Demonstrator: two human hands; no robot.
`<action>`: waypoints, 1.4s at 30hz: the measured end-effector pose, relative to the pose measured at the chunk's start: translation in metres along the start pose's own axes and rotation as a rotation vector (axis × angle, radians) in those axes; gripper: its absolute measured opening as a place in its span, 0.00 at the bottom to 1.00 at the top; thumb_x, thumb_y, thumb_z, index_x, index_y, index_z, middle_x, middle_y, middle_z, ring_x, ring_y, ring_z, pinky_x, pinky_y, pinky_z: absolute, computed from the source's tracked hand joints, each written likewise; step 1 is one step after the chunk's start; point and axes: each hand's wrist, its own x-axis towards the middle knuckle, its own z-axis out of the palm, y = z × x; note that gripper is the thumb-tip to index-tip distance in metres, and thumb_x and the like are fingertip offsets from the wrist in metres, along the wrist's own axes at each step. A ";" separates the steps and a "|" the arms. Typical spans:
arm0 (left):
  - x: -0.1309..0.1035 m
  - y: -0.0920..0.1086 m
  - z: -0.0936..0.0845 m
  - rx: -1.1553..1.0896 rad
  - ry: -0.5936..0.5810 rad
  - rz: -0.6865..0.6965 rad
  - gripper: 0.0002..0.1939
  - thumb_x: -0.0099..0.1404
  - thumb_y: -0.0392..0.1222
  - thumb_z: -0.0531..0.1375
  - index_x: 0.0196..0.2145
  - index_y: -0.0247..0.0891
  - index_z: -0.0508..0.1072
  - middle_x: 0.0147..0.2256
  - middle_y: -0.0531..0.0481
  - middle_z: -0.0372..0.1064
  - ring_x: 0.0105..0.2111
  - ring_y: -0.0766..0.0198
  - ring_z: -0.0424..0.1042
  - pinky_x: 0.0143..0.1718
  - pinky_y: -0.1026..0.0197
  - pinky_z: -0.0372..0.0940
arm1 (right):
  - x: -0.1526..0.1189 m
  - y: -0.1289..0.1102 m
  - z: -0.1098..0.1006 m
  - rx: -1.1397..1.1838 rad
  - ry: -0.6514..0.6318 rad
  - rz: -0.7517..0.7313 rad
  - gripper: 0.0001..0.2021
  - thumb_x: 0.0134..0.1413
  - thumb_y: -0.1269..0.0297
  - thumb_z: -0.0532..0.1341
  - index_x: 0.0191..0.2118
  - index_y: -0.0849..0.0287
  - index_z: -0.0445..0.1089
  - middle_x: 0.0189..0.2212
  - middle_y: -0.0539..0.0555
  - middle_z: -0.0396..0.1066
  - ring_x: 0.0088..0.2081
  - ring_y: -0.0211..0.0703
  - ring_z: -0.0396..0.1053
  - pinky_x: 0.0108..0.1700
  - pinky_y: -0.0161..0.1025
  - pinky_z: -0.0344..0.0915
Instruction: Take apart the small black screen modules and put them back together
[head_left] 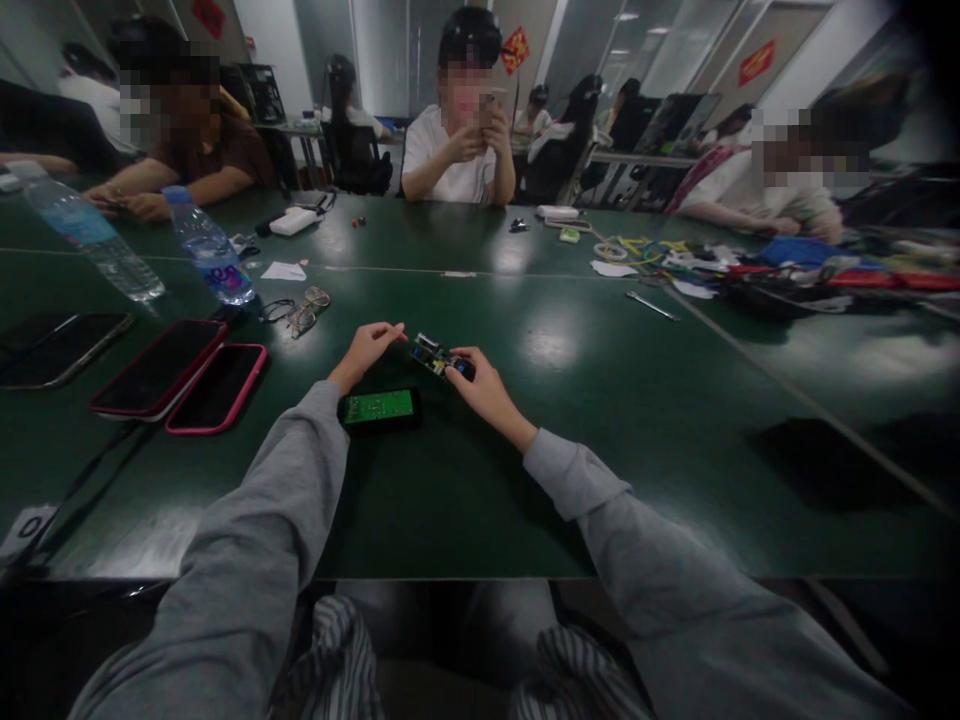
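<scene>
My right hand (484,385) grips a small circuit board (429,352) by its near right end, with the thumb and fingers closed around a dark round part. The board is held tilted just above the table, and several small components show on it. Close to the board's far left end is my left hand (369,352), its thumb and fingertips drawn together in a pinch. Whatever may be between those fingertips is too small to make out. Below the left wrist lies a flat black object with a green circuit pattern (380,406) on its face.
Phones in red (161,370) and pink (217,388) cases lie left, near glasses (307,312) and two water bottles (214,255). Tangled cables (675,258) and tweezers (652,306) are on the right of the green table (645,400). Other people sit across the table.
</scene>
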 end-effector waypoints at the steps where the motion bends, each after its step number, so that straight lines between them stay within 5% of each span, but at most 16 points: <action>1: 0.000 0.001 0.000 -0.002 0.000 -0.003 0.24 0.61 0.63 0.59 0.29 0.38 0.79 0.32 0.48 0.76 0.37 0.59 0.71 0.45 0.58 0.61 | 0.000 0.000 0.000 -0.014 -0.001 0.004 0.18 0.56 0.58 0.61 0.51 0.58 0.66 0.49 0.59 0.70 0.49 0.47 0.69 0.54 0.49 0.65; 42: -0.001 0.000 0.000 0.005 -0.052 0.005 0.23 0.60 0.62 0.60 0.29 0.38 0.79 0.29 0.49 0.73 0.31 0.62 0.67 0.38 0.58 0.60 | 0.005 0.011 0.005 -0.165 0.024 -0.016 0.16 0.63 0.55 0.53 0.48 0.59 0.66 0.45 0.61 0.68 0.48 0.51 0.65 0.53 0.51 0.63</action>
